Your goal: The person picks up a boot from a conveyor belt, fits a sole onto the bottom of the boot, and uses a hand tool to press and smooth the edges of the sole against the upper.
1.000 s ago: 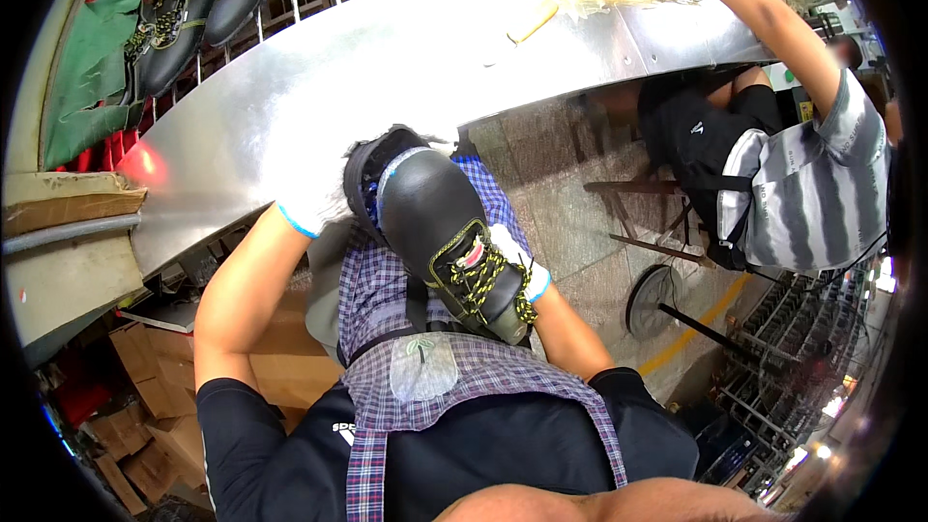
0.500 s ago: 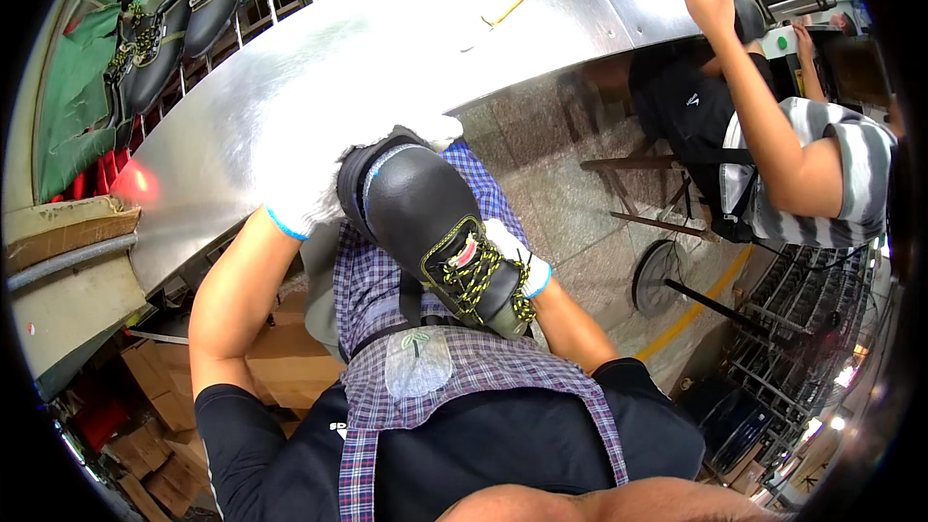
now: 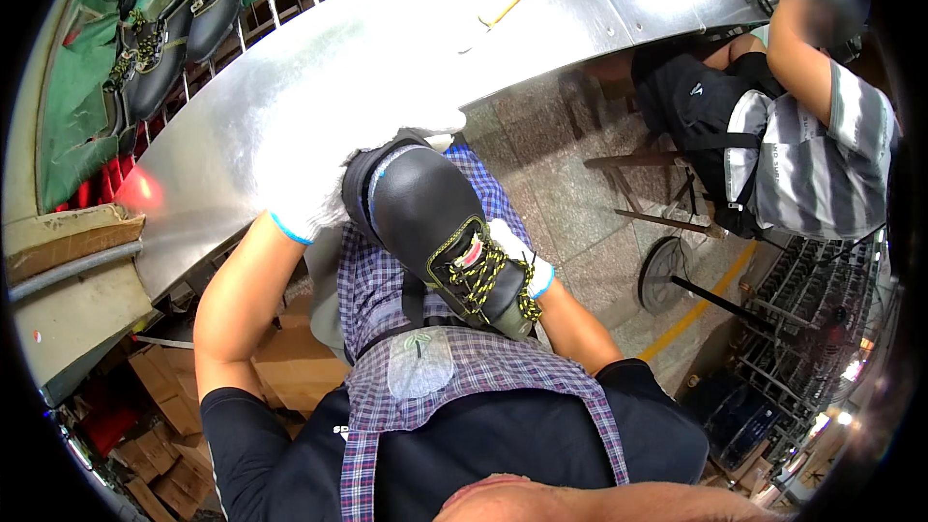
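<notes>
Upper-left shoes: at least three dark shoes with yellow-and-black laces, lying near a torn green sheet
Lower-left boxes: several brown cardboard boxes, too crowded to count
Work table: one shiny metal table, curving from the left edge toward the upper right, its middle washed out by glare
Left hand: one white glove with a blue cuff, elbow bent outward, forearm rising from the lower left; the left hand is clamped on the toe end, fingers pale in the glare
Shoe in hand: one black shoe at the centre of the frame, toe to the upper left, laces to the lower right
Apron: one checked apron with one pale patch bearing a green plant drawing
Shoe label: one small red-and-white label on the tongue, too small to read
Right hand: one white glove, blue cuff, forearm from the lower right; the right hand grips the shoe's side by the laces, fingers partly hidden
Right-hand floor: one round base with a dark pole
Co-worker: one seated person at the upper right, grey-and-white striped shirt, one white logo on dark shorts
</notes>
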Motion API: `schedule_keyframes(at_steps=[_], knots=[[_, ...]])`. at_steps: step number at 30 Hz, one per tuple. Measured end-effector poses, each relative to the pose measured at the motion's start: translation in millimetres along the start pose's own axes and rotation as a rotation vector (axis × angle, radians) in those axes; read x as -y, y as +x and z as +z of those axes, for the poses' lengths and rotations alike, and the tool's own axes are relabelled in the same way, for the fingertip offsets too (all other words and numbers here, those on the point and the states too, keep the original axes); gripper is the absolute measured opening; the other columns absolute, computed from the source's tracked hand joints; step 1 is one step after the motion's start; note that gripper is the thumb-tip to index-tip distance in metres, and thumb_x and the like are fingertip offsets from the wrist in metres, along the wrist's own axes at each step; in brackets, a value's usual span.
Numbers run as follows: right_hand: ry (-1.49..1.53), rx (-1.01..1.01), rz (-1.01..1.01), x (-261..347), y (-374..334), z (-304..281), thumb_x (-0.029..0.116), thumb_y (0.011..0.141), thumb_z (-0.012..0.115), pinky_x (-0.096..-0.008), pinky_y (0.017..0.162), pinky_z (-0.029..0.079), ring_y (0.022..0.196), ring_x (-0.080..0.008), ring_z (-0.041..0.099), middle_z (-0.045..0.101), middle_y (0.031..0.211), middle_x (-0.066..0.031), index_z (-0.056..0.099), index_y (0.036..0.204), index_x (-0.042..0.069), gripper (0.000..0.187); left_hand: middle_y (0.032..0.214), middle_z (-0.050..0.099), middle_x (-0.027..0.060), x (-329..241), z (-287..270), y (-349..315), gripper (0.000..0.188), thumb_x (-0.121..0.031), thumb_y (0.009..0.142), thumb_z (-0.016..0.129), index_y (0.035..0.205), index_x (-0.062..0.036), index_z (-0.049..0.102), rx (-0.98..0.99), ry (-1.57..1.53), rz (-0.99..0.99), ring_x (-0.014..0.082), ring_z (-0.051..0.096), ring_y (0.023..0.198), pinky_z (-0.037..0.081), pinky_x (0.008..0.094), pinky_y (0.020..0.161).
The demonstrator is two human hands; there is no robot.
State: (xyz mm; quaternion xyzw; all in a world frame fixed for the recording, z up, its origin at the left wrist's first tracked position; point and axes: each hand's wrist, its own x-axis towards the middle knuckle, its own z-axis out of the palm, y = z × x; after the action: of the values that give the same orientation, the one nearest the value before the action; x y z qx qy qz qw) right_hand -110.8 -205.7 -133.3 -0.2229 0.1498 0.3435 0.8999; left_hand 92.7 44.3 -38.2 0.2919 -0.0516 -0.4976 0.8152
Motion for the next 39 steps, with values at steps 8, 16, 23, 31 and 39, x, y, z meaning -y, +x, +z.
schedule_keyframes(at_steps=[8,16,23,31,39], knots=[[-0.291,-0.062,-0.109,-3.9,7.2,-10.3,0.021,0.112,0.060,-0.0354,0.101,0.062,0.114,-0.0189,0.075,0.076,0.130,-0.0127,0.069,0.138,-0.003,0.036,0.161,0.045,0.0413,6.4,0.4,-1.0,0.080,-0.047,0.115,0.031,0.161,0.0175,0.031,-0.030,0.034,0.071,0.0501,0.050,0.148,0.041,0.0532,0.128],[-0.376,-0.056,-0.060,-7.4,3.1,-13.0,0.020,0.115,0.054,-0.0329,0.103,0.060,0.117,-0.0162,0.071,0.074,0.131,-0.0102,0.066,0.139,-0.001,0.034,0.166,0.045,0.0330,0.9,16.9,0.8,0.081,-0.049,0.113,0.039,0.161,0.0151,0.037,0.056,0.072,0.031,0.0405,0.049,0.153,0.041,0.0481,0.128],[-0.504,-0.213,-0.223,-18.7,-2.2,1.3,0.011,0.109,0.059,-0.0330,0.092,0.063,0.106,-0.0179,0.076,0.080,0.120,-0.0115,0.074,0.128,-0.006,0.030,0.141,0.072,0.0181,16.2,79.8,-15.4,0.053,-0.038,0.112,0.058,0.145,0.0037,0.065,-0.181,0.245,0.151,0.0278,0.069,0.127,0.054,0.0400,0.113],[0.014,0.045,-0.121,5.7,39.6,70.0,0.043,0.119,0.033,-0.0477,0.112,0.059,0.127,-0.0346,0.070,0.064,0.150,-0.0214,0.052,0.156,0.000,0.060,0.144,0.067,0.0134,-56.8,135.3,-69.6,0.084,-0.026,0.075,0.096,0.149,-0.0030,0.062,-0.400,1.202,0.457,0.0244,0.063,0.134,0.049,0.0415,0.117],[-1.774,0.035,-0.641,127.8,32.9,122.8,0.013,0.103,0.060,-0.0377,0.100,0.058,0.112,-0.0267,0.074,0.076,0.122,-0.0162,0.071,0.129,0.004,0.030,0.143,0.067,0.0123,-18.5,74.0,-97.1,0.076,-0.023,0.084,0.091,0.150,-0.0036,0.060,-0.482,0.761,0.434,0.0232,0.063,0.132,0.048,0.0394,0.118]])
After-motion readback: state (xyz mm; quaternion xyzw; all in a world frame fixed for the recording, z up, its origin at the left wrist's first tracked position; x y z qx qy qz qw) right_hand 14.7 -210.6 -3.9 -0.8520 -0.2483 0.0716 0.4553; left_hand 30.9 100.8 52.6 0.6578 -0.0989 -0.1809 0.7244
